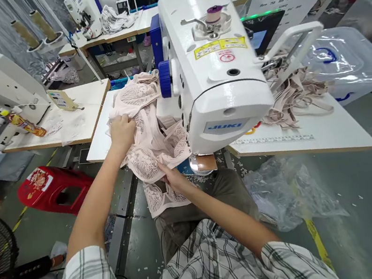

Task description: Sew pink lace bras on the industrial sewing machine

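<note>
Lace fabric (pixel 147 141) pinned under left hand (pixel 122 132), pinched by right hand (pixel 174 179).

Three sewing machines (pixel 207 55), two thread cones (pixel 24 35), one red stool (pixel 53 188).

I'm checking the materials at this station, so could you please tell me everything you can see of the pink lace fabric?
The pink lace fabric is pale pink with an openwork pattern, soft and crumpled. It lies heaped on the white table left of the white sewing machine, with one end hanging over the edge toward the person's lap. The left hand presses on top of the heap; the right hand pinches its lower edge near the machine.
</note>
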